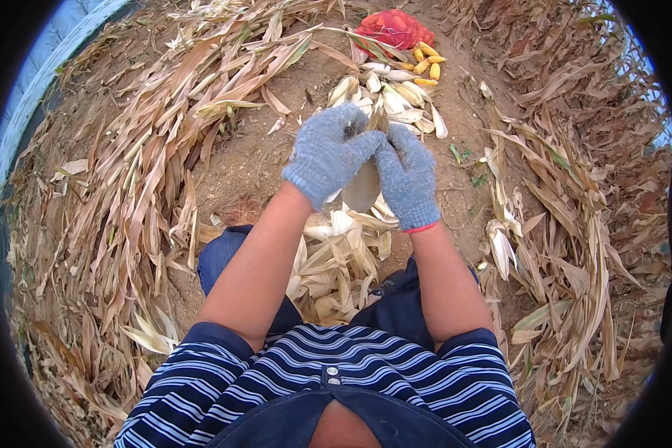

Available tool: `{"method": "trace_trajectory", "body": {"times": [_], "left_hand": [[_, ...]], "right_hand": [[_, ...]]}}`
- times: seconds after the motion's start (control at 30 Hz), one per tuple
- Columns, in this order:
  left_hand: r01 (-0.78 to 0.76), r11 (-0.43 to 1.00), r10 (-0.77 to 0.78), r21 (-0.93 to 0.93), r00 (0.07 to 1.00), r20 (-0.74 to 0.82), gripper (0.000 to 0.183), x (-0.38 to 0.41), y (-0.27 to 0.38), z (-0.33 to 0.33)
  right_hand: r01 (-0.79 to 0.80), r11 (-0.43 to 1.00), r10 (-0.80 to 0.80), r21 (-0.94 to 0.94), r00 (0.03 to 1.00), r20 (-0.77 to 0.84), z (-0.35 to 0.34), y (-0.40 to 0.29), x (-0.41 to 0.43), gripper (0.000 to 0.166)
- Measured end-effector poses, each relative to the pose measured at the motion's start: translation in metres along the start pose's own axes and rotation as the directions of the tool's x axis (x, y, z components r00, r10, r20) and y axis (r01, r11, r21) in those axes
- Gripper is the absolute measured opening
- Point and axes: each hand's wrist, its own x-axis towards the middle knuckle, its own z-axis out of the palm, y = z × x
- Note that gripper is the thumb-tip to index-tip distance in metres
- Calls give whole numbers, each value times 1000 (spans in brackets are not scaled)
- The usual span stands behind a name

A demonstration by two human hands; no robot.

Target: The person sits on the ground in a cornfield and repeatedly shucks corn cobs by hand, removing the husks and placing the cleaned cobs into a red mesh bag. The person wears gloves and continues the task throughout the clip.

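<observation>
Between my gloved hands is an ear of corn in its dry husk (362, 187), its broad end towards me and its tip pointing away. My left hand (330, 154), in a grey-blue knit glove, grips it with the thumb across its upper part. My right hand (407, 173), in a matching glove with a red cuff edge, closes on its right side. The fingers hide much of the ear. Just beyond my hands lie several corn ears in pale husks (406, 95). Loose stripped husks (336, 263) are heaped between my legs.
Several bare yellow corn ears (425, 64) lie on the soil beside a red mesh bag (395, 28) filled with ears. Dry cornstalks and leaves (151, 151) are banked on the left. More dry stalks (571, 224) cover the right, with a pale husk (501, 246) among them.
</observation>
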Motion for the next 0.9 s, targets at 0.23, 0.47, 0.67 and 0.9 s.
{"method": "trace_trajectory", "body": {"times": [0.23,0.47,0.67,0.9], "left_hand": [[-62,998,62,19,998,19,22,0,-8,10],[-67,996,67,62,998,-8,24,3,-18,24],[-59,998,58,-4,993,-101,26,2,-24,34],[-171,976,195,133,962,-191,27,-5,-15,39]], "right_hand": [[83,980,-83,-182,997,5,-4,4,2,25],[51,970,-51,-239,999,5,-5,6,3,25],[30,979,-41,-202,998,-50,4,14,4,26],[-253,967,245,-38,960,-138,8,38,22,27]]}}
